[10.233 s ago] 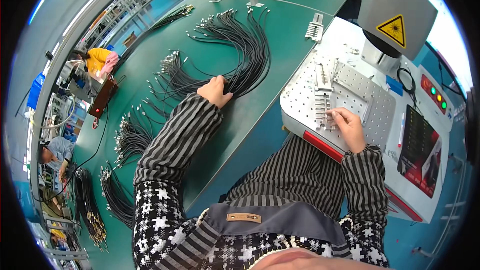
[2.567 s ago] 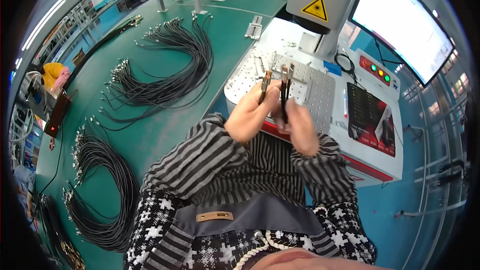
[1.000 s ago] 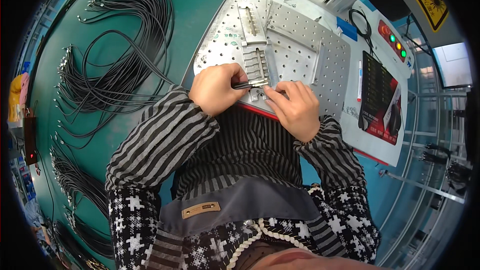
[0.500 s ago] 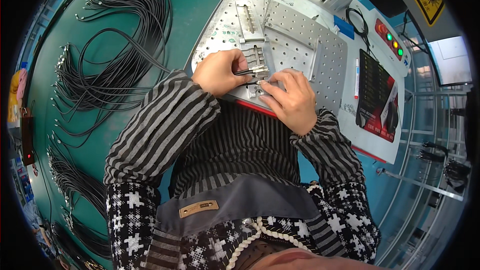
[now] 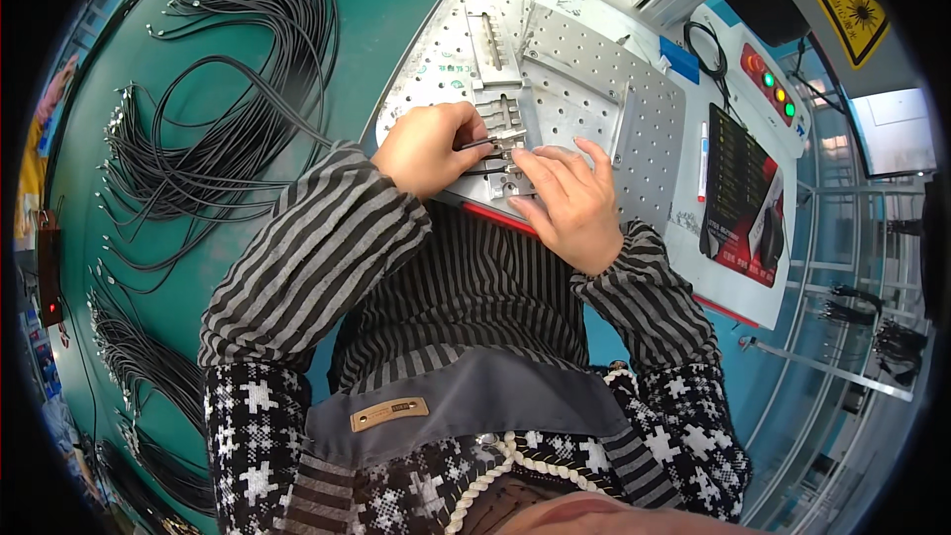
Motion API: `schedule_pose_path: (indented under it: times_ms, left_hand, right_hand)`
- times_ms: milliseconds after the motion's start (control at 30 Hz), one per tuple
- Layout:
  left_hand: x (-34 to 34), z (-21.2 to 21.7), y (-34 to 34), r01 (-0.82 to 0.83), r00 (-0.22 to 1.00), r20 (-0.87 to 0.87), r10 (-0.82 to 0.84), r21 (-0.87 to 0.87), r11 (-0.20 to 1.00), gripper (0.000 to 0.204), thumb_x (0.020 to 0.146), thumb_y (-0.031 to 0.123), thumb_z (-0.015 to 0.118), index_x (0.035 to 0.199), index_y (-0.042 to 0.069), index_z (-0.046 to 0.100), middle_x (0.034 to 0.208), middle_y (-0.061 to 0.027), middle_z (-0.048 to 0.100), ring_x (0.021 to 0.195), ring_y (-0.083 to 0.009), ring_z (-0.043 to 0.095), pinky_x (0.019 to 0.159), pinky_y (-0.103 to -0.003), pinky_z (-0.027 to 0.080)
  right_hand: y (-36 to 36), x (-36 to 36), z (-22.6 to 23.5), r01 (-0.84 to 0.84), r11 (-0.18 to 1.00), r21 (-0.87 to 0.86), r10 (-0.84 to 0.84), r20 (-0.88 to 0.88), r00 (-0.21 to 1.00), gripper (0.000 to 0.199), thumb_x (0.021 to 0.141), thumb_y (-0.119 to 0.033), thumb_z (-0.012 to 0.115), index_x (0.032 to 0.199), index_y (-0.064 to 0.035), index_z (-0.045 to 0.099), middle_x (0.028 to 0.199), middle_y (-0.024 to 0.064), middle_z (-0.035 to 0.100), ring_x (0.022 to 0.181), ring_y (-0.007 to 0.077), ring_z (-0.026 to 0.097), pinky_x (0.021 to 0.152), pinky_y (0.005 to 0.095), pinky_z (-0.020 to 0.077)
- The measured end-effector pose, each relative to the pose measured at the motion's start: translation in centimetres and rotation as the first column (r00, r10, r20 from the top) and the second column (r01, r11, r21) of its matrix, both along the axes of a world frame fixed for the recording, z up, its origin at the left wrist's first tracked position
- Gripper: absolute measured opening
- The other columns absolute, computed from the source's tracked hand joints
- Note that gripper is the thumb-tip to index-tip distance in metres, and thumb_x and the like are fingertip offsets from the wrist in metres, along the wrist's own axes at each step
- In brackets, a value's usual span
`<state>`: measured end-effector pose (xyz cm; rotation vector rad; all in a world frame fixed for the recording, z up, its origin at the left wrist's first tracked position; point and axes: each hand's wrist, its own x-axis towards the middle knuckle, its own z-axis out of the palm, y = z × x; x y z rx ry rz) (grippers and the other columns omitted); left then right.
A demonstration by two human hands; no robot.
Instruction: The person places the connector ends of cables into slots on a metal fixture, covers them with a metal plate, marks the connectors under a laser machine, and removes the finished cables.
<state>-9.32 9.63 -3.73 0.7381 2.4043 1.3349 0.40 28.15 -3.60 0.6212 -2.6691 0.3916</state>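
Hands meet at the near edge of a perforated metal plate (image 5: 594, 89). Left hand (image 5: 428, 144), at about ten o'clock from the right, pinches thin black cable ends (image 5: 485, 145) between thumb and fingers, probably to steer metal tips level into a small slotted fixture (image 5: 505, 124). Right hand (image 5: 565, 198), fingers extended and close together, presses flat on the fixture's near end, holding nothing, seemingly steadying it. Farther off, toward nine and eleven o'clock, black cable bundles (image 5: 228, 109) lie fanned across the green bench (image 5: 386, 0), within reach. At two o'clock, coloured indicator buttons (image 5: 773, 89) on the machine panel.

Green bench (image 5: 386, 0): black cable bundles (image 5: 228, 129), perforated metal plate (image 5: 594, 89).
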Motion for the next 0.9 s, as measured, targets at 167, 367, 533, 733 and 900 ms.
schedule_pose_path:
  times_ms: [167, 367, 533, 733, 900]
  left_hand:
    - [0.0, -0.4, 0.3, -0.03, 0.998, -0.052, 0.029, -0.016, 0.999, 0.013, 0.068, 0.012, 0.067, 0.075, 0.006, 0.059, 0.064, -0.0039, 0.059, 0.055, -0.0189, 0.054, 0.055, -0.029, 0.044]
    - [-0.1, 0.4, 0.8, -0.046, 0.997, -0.071, 0.041, -0.072, 0.996, 0.009, 0.072, 0.007, 0.065, 0.076, 0.004, 0.058, 0.063, -0.002, 0.057, 0.054, -0.0127, 0.05, 0.053, -0.025, 0.042]
    - [0.0, 0.8, 0.9, -0.046, 0.993, -0.113, 0.031, -0.138, 0.989, 0.009, 0.073, 0.007, 0.066, 0.077, 0.004, 0.058, 0.062, -0.0014, 0.056, 0.053, -0.0115, 0.048, 0.051, -0.024, 0.041]
    - [-0.9, 1.1, 0.1, -0.048, 0.998, -0.047, 0.041, -0.166, 0.985, 0.012, 0.073, 0.01, 0.068, 0.077, 0.004, 0.058, 0.062, -0.0019, 0.056, 0.054, -0.0121, 0.048, 0.052, -0.024, 0.041]
    - [-2.6, 0.1, -0.1, 0.073, 0.994, 0.088, -0.068, -0.05, 0.996, 0.014, 0.069, 0.013, 0.069, 0.075, 0.004, 0.06, 0.066, -0.0051, 0.06, 0.057, -0.0194, 0.054, 0.056, -0.029, 0.044]
  right_hand:
    - [-0.3, -0.1, -0.5, 0.029, 0.999, 0.019, -0.029, -0.008, 1.0, 0.042, 0.071, -0.019, 0.067, 0.111, -0.0089, 0.057, 0.108, 0.0037, 0.059, 0.105, 0.0207, 0.052, 0.099, 0.0431, 0.0282]
    - [-0.5, -0.3, -0.2, 0.029, 0.998, 0.057, -0.028, -0.03, 0.999, 0.043, 0.072, -0.021, 0.066, 0.112, -0.0082, 0.057, 0.112, 0.0045, 0.056, 0.105, 0.0196, 0.051, 0.099, 0.0435, 0.0277]
    - [-0.3, -0.4, -0.3, 0.003, 0.999, 0.053, -0.002, -0.027, 1.0, 0.043, 0.073, -0.023, 0.065, 0.112, -0.0074, 0.057, 0.112, 0.0057, 0.053, 0.107, 0.0216, 0.048, 0.099, 0.0439, 0.0272]
    - [-0.9, -0.6, 0.4, 0.041, 0.994, 0.101, -0.052, 0.104, 0.993, 0.045, 0.073, -0.029, 0.064, 0.112, -0.0074, 0.057, 0.115, 0.0066, 0.053, 0.111, 0.0234, 0.046, 0.1, 0.0442, 0.0262]
    - [-1.1, -1.0, 0.4, 0.055, 0.993, 0.108, -0.063, 0.069, 0.996, 0.05, 0.074, -0.035, 0.063, 0.115, -0.0078, 0.055, 0.119, 0.0068, 0.052, 0.113, 0.022, 0.047, 0.1, 0.0442, 0.0253]
